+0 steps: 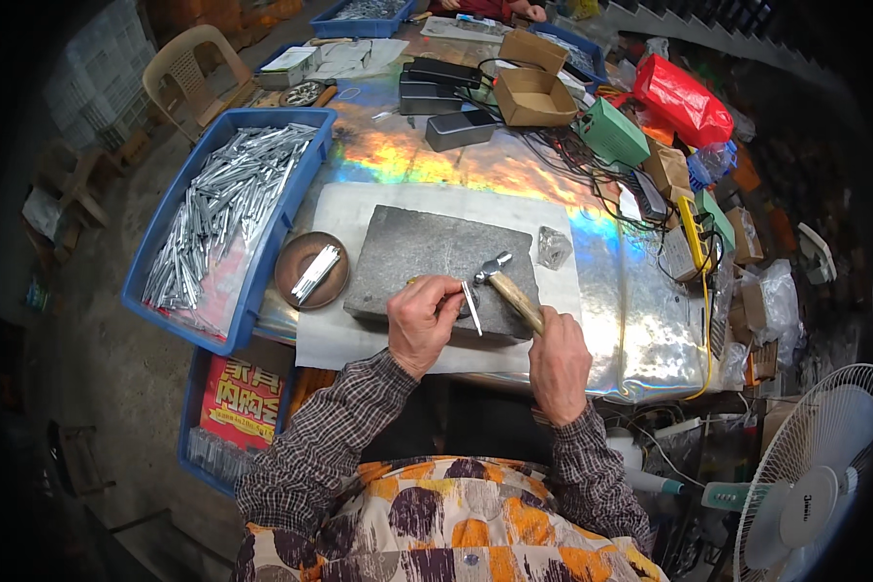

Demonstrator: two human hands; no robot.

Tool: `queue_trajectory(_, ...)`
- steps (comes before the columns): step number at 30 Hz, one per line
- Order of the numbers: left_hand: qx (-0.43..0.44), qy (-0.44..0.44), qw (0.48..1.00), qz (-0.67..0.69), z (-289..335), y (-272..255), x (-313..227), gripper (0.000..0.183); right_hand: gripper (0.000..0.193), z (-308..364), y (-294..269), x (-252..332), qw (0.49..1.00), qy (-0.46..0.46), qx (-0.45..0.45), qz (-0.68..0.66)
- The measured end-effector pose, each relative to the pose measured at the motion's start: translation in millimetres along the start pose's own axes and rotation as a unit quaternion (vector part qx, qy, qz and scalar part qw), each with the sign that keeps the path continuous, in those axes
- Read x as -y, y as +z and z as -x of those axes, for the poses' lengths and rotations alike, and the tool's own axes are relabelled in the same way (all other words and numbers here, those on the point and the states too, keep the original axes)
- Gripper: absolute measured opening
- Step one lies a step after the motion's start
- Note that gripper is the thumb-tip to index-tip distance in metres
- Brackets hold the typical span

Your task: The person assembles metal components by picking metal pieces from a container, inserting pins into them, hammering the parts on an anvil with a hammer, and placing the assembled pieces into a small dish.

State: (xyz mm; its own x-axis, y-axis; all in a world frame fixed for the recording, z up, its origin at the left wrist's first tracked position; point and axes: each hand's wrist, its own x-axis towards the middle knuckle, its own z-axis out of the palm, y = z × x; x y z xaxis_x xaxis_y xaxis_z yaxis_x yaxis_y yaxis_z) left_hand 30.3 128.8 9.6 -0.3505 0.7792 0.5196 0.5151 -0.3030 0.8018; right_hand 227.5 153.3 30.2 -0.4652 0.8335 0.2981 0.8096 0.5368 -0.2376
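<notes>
My left hand [423,325] is closed in a pinch over the near edge of a grey stone block [422,242]. Between thumb and forefinger it holds a slim silvery metal strip [471,310], which points down toward me. A small dark round patch shows behind the strip. My right hand [562,364] is wrapped round the wooden handle of a hammer [516,302]. The hammer's metal head is over the block, just right of the strip. Left of the block, a brown round bowl [284,276] contains several similar strips [316,274].
A blue tray [266,283] heaped with silvery strips stands at the left; another blue bin [192,412] sits below it. White paper [335,342] lies under the block, with a clear plastic bag [553,247] at right. Boxes, cables and a fan [810,500] crowd the right side.
</notes>
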Motion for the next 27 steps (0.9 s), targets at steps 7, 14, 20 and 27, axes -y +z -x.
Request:
queue_trajectory(7, -0.032, 0.044, 0.999, -0.008, 1, 2, 1, 0.01, 0.022, 18, -36, 14, 0.967, 0.04, -0.078, -0.24)
queue_trajectory(14, -0.019, -0.003, 1.0, 0.004, -1, -1, -6, 0.009, 0.021, 17, -60, 29, 0.963, -0.058, -0.114, -0.236)
queue_trajectory(20, -0.005, 0.004, 1.0, 0.002, 1, 0, -2, 0.008, 0.015, 10, -46, 21, 0.98, 0.027, 0.047, -0.19)
queue_trajectory(27, -0.009, 0.025, 1.0, -0.004, -1, -1, 1, 0.008, 0.013, 25, -81, 27, 0.936, -0.016, -0.216, -0.279)
